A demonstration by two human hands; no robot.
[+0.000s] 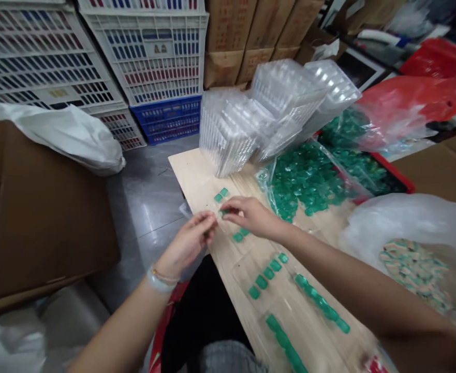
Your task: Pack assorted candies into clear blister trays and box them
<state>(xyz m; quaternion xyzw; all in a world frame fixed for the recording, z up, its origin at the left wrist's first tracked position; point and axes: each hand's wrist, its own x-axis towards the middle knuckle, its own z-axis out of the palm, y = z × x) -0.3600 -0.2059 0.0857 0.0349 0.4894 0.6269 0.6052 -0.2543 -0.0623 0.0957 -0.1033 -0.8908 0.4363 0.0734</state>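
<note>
Right hand pinches a small green piece at its fingertips, and the left hand, fingers curled in, meets it just over the near edge of the board. More pieces lie on the board just beyond, rows in a clear tray nearer the person, a bag of green pieces and stacked clear trays at the board's far end.

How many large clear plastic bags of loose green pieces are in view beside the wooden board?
2. One clear bag of green pieces lies against the wooden board, right of the hands; the second bag sits behind it in a red crate. Others may be hidden.
</note>
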